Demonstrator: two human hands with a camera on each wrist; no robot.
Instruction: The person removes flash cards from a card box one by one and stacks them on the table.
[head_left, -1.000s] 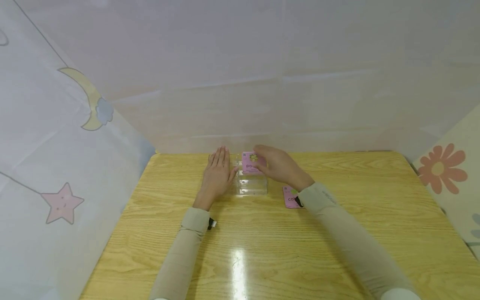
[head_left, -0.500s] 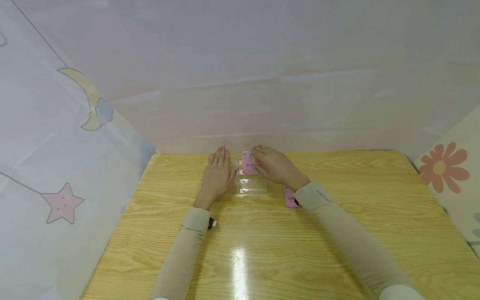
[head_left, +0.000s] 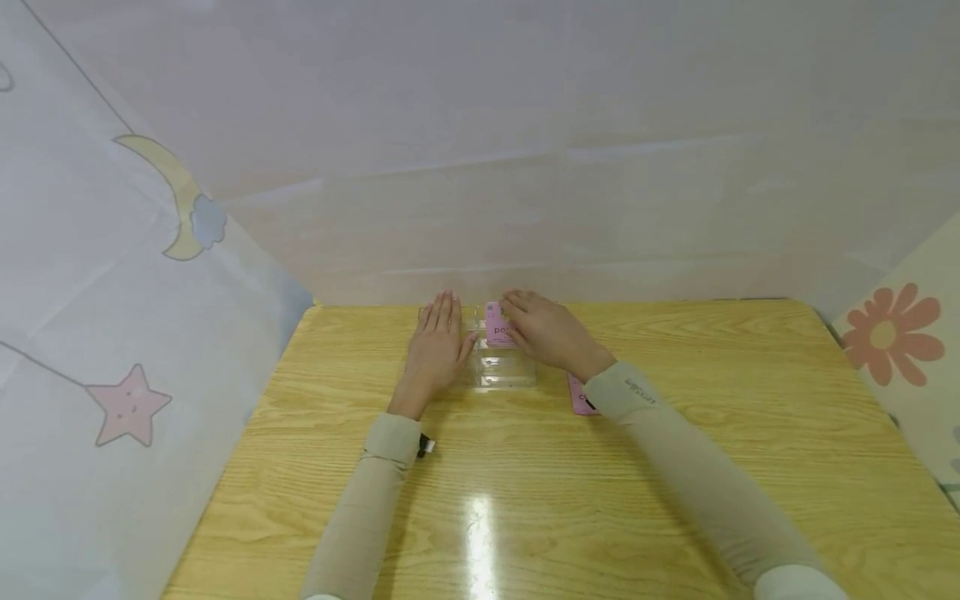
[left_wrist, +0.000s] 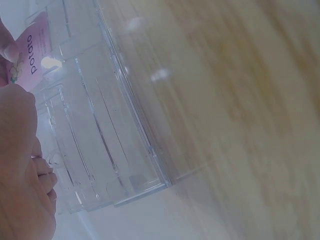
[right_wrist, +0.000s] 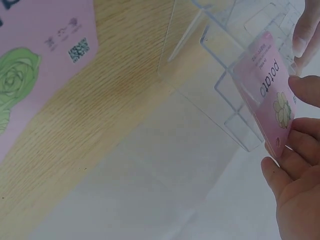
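Observation:
A clear plastic tiered card holder (head_left: 507, 372) stands near the table's back edge. My left hand (head_left: 435, 352) rests on its left part with fingers straight and pointing away; the left wrist view shows the holder's stepped slots (left_wrist: 95, 135) beside that hand. With thumb and fingers, my right hand (head_left: 553, 335) pinches a pink flash card (right_wrist: 277, 95) printed "potato". The card's lower part sits behind a clear wall of an upper tier. A second pink card (head_left: 579, 397) with a green leafy vegetable drawing (right_wrist: 17, 75) lies on the table, partly hidden under my right forearm.
The wooden table (head_left: 480, 483) meets a pale cloth backdrop (head_left: 480, 208) close behind the holder. Decorated cloth walls stand at left and right. A black strap end (head_left: 425, 446) sticks out by the left cuff.
My right hand has shifted slightly left over the potato card, covering more of its picture. The right forearm now hides more of the second card. My left hand stays put.

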